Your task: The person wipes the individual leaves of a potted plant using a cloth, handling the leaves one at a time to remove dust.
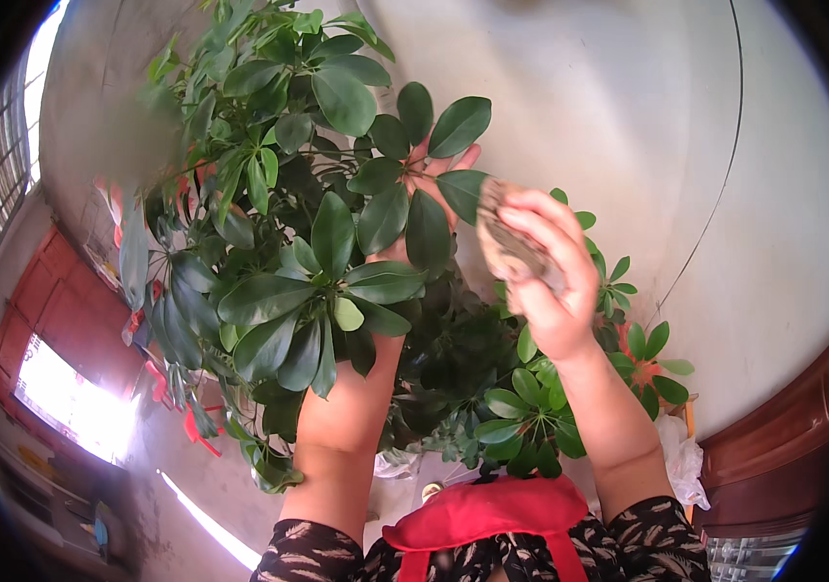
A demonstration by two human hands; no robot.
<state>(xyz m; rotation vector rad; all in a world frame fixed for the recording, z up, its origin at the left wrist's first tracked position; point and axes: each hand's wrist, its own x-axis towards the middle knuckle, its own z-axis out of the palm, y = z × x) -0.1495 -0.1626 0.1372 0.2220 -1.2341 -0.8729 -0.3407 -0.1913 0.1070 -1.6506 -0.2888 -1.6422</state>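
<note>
A tall umbrella plant (schefflera) (327, 298) with glossy dark green leaves fills the middle and left before me. My left hand (434, 166) reaches up behind one leaf whorl, its fingers spread beneath the leaves and partly hidden by them. In my right hand (552, 254) is a crumpled brown-and-tan cloth (507, 233), gripped between thumb and fingers. The cloth meets the tip of a leaf (462, 193) on that whorl; hand and cloth are slightly blurred.
A pale wall (640, 109) with a thin dark cable rises behind the plant. Dark reddish-brown wooden furniture (778, 422) stands right, near a white plastic bag (680, 455). A red door (58, 298) is at left. Smaller leaf whorls (531, 411) hang below my right forearm.
</note>
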